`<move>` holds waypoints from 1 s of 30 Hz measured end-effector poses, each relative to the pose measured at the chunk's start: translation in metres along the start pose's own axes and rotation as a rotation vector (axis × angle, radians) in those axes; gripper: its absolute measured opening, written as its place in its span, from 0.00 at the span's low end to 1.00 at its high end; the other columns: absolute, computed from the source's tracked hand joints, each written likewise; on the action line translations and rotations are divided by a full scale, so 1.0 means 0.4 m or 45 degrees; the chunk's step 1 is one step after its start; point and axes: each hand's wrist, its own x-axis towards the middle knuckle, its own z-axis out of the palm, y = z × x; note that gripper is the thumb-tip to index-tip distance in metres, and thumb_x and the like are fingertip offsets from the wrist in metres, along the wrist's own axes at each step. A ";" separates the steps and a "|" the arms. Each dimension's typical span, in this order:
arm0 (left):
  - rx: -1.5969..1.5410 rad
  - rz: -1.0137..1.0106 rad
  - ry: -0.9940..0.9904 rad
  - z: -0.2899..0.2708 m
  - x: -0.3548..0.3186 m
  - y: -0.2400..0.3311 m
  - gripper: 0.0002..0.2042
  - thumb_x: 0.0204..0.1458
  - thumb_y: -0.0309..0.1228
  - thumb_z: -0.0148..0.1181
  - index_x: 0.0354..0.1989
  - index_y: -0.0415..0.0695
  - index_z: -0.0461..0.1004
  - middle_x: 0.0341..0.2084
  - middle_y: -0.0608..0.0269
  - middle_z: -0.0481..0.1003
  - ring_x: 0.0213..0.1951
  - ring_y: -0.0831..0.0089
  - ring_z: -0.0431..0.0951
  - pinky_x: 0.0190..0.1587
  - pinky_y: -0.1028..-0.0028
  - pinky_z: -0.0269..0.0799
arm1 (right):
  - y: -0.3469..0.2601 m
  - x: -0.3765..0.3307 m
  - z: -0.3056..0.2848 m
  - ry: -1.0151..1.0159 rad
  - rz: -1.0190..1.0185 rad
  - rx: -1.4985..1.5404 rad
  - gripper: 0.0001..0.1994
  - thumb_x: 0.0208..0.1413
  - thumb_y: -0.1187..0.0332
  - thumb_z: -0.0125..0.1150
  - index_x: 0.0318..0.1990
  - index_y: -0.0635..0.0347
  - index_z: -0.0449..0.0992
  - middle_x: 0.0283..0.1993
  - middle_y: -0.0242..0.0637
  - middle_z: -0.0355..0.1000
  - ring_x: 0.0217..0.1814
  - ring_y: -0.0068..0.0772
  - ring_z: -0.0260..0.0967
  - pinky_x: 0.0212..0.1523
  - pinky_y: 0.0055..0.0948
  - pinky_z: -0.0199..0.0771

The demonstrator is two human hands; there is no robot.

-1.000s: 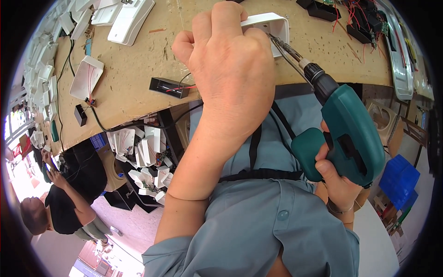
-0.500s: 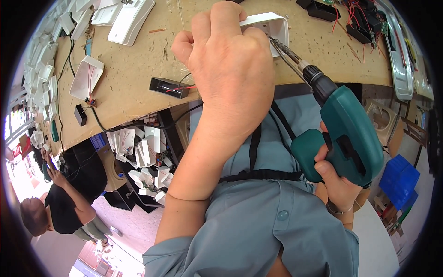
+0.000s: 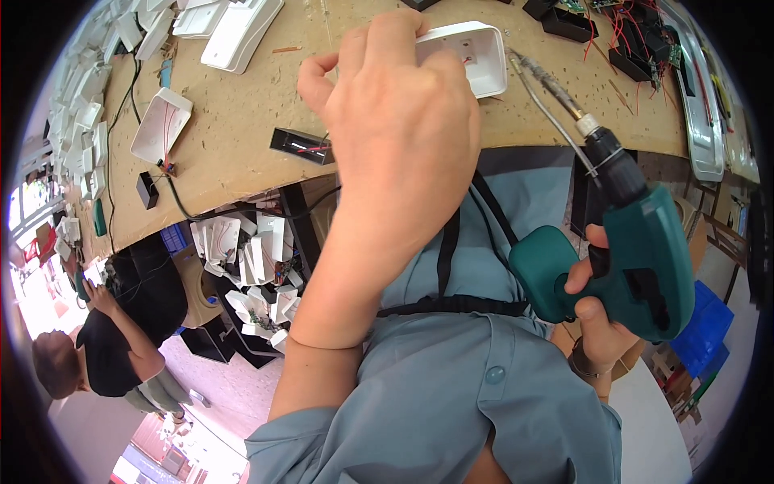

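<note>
At the table's near edge my left hand (image 3: 403, 129) is closed on a white plastic housing (image 3: 486, 81), an open shell tilted toward me. Most of its left part is hidden behind the hand. Inside the shell a small metal plate and a bit of red wire show. My right hand (image 3: 603, 339) grips a green pistol-shaped soldering gun (image 3: 649, 258) by its handle. A thin metal tube runs beside its darkened tip, which points up and left, just right of the housing and apart from it.
Left on the worktable (image 3: 234, 121) lie another white shell (image 3: 161, 129) with red wires and a black box (image 3: 302, 145). White housings (image 3: 81, 121) crowd the far left. Black cases with red wires (image 3: 637, 48) sit at right, beside a metal tray (image 3: 701, 121). A person (image 3: 121, 355) works at lower left.
The soldering gun has moved right and slightly down; its tip has left the inside of the housing. My left hand and the housing have barely shifted.
</note>
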 end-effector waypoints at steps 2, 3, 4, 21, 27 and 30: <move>0.020 -0.003 -0.013 -0.018 -0.005 -0.009 0.06 0.37 0.26 0.60 0.26 0.41 0.76 0.35 0.60 0.71 0.37 0.65 0.70 0.45 0.69 0.56 | 0.002 0.004 0.003 0.090 0.019 0.078 0.33 0.42 0.67 0.65 0.55 0.73 0.56 0.48 0.54 0.65 0.27 0.26 0.66 0.28 0.22 0.68; -0.152 -0.104 0.038 -0.046 -0.009 -0.032 0.07 0.38 0.25 0.61 0.28 0.40 0.76 0.36 0.59 0.71 0.38 0.66 0.71 0.45 0.71 0.58 | 0.001 0.006 0.002 0.115 -0.033 0.100 0.34 0.42 0.65 0.65 0.55 0.73 0.56 0.47 0.54 0.65 0.27 0.26 0.66 0.26 0.22 0.67; -0.320 -0.205 0.076 -0.061 -0.017 -0.051 0.07 0.39 0.23 0.61 0.30 0.39 0.76 0.36 0.57 0.71 0.39 0.67 0.71 0.45 0.72 0.61 | 0.013 0.011 0.000 0.142 -0.073 0.130 0.34 0.43 0.64 0.65 0.54 0.72 0.56 0.47 0.54 0.64 0.27 0.26 0.66 0.25 0.21 0.66; 0.165 0.152 0.039 -0.030 -0.131 -0.107 0.08 0.31 0.25 0.57 0.25 0.45 0.73 0.30 0.69 0.68 0.30 0.74 0.66 0.35 0.71 0.48 | 0.033 0.030 0.033 0.090 -0.030 0.343 0.35 0.44 0.57 0.65 0.53 0.74 0.56 0.47 0.52 0.65 0.27 0.23 0.65 0.23 0.20 0.66; 0.128 0.204 -0.035 -0.040 -0.129 -0.107 0.08 0.33 0.25 0.57 0.26 0.44 0.73 0.26 0.70 0.68 0.27 0.76 0.67 0.34 0.72 0.50 | 0.035 0.038 0.033 0.085 -0.031 0.365 0.35 0.44 0.58 0.65 0.53 0.74 0.56 0.48 0.54 0.64 0.28 0.23 0.65 0.24 0.21 0.66; 0.071 0.162 -0.044 -0.051 -0.124 -0.095 0.10 0.38 0.25 0.58 0.33 0.43 0.71 0.21 0.69 0.68 0.22 0.74 0.67 0.29 0.73 0.53 | 0.038 0.045 0.037 0.045 0.000 0.411 0.36 0.44 0.60 0.65 0.55 0.73 0.54 0.50 0.56 0.63 0.28 0.24 0.66 0.24 0.21 0.67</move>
